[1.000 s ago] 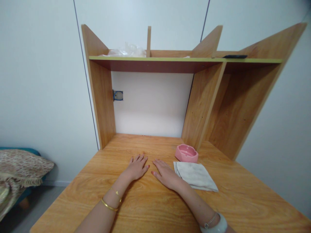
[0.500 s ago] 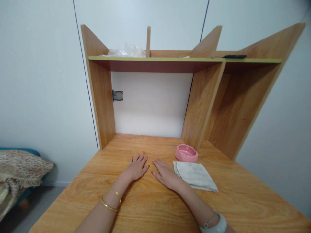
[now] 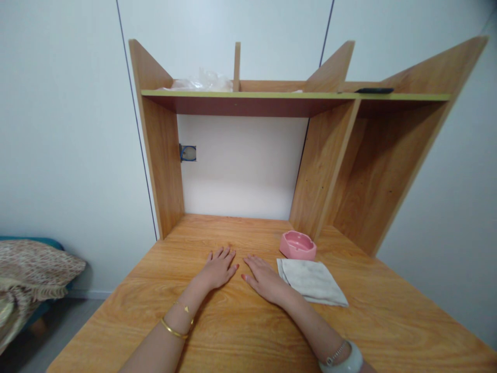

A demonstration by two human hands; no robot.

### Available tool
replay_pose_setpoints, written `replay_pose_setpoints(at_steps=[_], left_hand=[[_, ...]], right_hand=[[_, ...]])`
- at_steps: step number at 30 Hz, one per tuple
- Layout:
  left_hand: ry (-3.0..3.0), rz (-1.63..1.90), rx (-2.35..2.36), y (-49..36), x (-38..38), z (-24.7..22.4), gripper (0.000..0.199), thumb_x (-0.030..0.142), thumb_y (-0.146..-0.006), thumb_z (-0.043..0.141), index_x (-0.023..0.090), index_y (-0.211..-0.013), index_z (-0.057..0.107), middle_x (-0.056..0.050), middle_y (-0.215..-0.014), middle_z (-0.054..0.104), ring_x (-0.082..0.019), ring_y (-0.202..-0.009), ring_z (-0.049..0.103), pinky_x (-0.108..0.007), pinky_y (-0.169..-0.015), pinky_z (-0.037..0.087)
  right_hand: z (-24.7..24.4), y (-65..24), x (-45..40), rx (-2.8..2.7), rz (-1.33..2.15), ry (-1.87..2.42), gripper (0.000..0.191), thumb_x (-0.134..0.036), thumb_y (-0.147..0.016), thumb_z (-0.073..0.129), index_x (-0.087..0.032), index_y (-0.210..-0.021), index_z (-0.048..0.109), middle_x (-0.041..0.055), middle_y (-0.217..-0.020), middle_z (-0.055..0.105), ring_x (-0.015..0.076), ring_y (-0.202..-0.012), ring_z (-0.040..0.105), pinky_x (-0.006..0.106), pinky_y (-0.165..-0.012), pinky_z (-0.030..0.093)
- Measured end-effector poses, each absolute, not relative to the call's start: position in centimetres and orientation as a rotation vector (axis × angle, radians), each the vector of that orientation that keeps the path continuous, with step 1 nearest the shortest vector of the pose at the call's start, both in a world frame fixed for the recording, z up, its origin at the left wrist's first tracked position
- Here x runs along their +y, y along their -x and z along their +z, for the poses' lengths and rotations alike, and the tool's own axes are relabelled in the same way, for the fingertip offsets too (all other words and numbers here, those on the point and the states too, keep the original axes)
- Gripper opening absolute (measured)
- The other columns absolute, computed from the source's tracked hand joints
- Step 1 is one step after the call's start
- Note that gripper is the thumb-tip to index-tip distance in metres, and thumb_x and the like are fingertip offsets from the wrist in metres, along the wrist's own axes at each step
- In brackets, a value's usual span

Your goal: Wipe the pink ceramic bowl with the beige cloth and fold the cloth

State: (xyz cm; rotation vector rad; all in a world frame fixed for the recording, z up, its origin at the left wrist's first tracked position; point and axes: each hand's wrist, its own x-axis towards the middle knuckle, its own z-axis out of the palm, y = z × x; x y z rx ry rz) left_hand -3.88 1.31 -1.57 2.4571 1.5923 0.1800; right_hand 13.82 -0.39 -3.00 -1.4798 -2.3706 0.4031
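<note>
Your left hand and right hand lie apart, palms down, fingers extended, on the desk. Cloth (pale, folded) beside your right; pink dish just beyond.

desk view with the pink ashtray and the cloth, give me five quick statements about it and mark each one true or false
1. The left hand and the right hand lie palm down on the wooden desk. True.
2. The right hand is gripping the folded cloth. False: it holds nothing, and the cloth lies to its right.
3. The pink ashtray stands just beyond the cloth, as the person sees it. True.
4. The crumpled clear plastic is on the desk. False: it is on the upper shelf.
5. A gold bangle is worn on the left arm. True.
</note>
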Motion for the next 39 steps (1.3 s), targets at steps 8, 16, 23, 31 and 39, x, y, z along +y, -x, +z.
replay_pose_setpoints(at_steps=[8,16,23,31,39], left_hand=[[-2.445,0.161,1.590,3.9,1.3,-1.4,0.060,0.048,-0.086,0.019,0.015,-0.137,0.024,-0.011,-0.144,0.017,-0.027,-0.132,0.013,-0.050,-0.103,0.012],[-2.440,0.132,1.608,3.8,1.2,-1.2,0.060,0.048,-0.087,0.018,0.016,-0.137,0.023,-0.010,-0.145,0.016,-0.027,-0.132,0.013,-0.048,-0.104,0.012],[-2.446,0.148,1.611,3.8,1.1,-1.1,0.059,0.047,-0.087,0.019,0.016,-0.136,0.025,-0.011,-0.144,0.019,-0.026,-0.132,0.014,-0.049,-0.104,0.011],[-2.437,0.192,1.593,3.9,1.2,-1.4,0.059,0.048,-0.086,0.021,0.016,-0.135,0.027,-0.011,-0.143,0.020,-0.027,-0.132,0.014,-0.049,-0.103,0.012],[-2.434,0.177,1.597,3.9,1.2,-1.2,0.059,0.047,-0.086,0.021,0.015,-0.135,0.027,-0.012,-0.143,0.021,-0.027,-0.132,0.014,-0.050,-0.103,0.012]], right_hand=[[-1.4,-14.2,-0.1,-2.198,0.285,1.242,0.046,-0.028,-0.082,0.041,-0.014,-0.125,0.042,0.0128,-0.125,0.050,0.0192,-0.116,0.044,0.036,-0.099,0.032],[2.4,-18.3,0.8,-1.789,-0.244,1.480,0.033,-0.021,-0.084,0.031,-0.017,-0.105,0.055,0.0093,-0.096,0.063,0.0202,-0.093,0.056,0.034,-0.082,0.042],[3.5,-22.9,0.9,-1.424,-0.297,2.231,0.040,-0.029,-0.087,0.030,-0.021,-0.125,0.042,0.0121,-0.082,0.066,0.0236,-0.077,0.063,0.033,-0.065,0.043],[1.9,-25.2,1.8,-1.333,-0.058,2.320,0.048,-0.043,-0.086,0.029,-0.016,-0.122,0.045,0.0183,-0.096,0.064,0.0284,-0.090,0.060,0.040,-0.074,0.043],[0.5,-26.6,2.9,-1.386,0.129,2.238,0.047,-0.042,-0.083,0.033,-0.010,-0.108,0.057,0.0195,-0.096,0.064,0.0280,-0.094,0.060,0.034,-0.073,0.043]])
